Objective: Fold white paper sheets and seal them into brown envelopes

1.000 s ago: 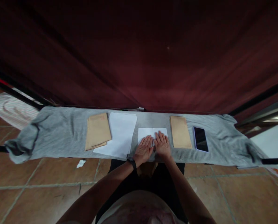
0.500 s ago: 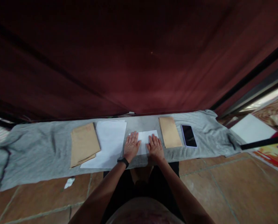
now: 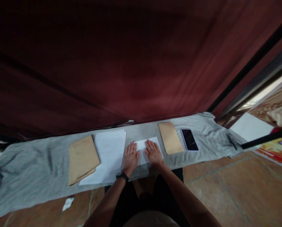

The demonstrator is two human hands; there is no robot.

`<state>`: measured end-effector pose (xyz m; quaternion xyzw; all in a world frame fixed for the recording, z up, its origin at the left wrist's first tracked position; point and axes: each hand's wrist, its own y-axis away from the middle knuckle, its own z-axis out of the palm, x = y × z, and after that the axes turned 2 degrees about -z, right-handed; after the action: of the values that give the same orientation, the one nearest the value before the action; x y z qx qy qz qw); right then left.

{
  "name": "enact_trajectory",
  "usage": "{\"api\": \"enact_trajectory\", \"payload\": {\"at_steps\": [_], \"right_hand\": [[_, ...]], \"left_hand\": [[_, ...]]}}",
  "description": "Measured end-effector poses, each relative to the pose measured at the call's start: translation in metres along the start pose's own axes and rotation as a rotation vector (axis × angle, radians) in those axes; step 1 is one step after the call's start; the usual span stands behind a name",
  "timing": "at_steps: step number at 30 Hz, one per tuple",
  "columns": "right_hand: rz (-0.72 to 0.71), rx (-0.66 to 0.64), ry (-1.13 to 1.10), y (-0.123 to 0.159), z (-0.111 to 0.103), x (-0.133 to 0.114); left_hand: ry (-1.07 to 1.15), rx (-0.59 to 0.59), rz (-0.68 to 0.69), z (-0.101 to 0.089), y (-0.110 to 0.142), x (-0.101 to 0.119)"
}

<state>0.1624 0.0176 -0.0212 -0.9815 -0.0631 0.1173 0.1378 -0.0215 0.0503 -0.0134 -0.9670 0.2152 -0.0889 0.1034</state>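
A folded sheet of white paper (image 3: 142, 145) lies on the grey cloth in front of me. My left hand (image 3: 131, 159) rests flat on its left part, fingers stretched out; a dark band circles that wrist. On the right part of the sheet lies my right hand (image 3: 153, 152), palm down with its fingers extended. Both hands press on the paper without gripping it. Just left of my left hand is a stack of larger white sheets (image 3: 110, 154). Close by my right hand sits a brown envelope (image 3: 170, 138).
More brown envelopes (image 3: 83, 157) overlap the white stack's left side. A phone (image 3: 190, 140) with a pale purple edge lies at the right. Grey cloth (image 3: 37, 167) covers the long narrow surface, backed by a dark red panel (image 3: 136, 78). A white scrap (image 3: 68, 203) is on the tiled floor.
My right hand has slid left over the folded paper, closer to my left hand. The left hand stays flat on it. The whole view has tilted and shifted slightly.
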Motion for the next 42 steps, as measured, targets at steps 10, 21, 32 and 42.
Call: {"api": "enact_trajectory", "payload": {"at_steps": [10,21,32,42], "right_hand": [[0.036,0.001,0.026,0.004,-0.005,0.008],[0.003,0.005,0.045,0.032,-0.019,0.012],[-0.068,-0.016,0.036,0.091,-0.039,0.016],[0.158,-0.146,-0.055,0.052,-0.054,0.016]], "left_hand": [[0.011,-0.054,0.072,-0.005,0.007,0.034],[0.003,-0.1,0.158,-0.021,0.043,0.022],[-0.045,-0.055,0.103,-0.029,0.069,0.012],[0.024,-0.103,0.295,-0.023,0.069,0.045]]}}
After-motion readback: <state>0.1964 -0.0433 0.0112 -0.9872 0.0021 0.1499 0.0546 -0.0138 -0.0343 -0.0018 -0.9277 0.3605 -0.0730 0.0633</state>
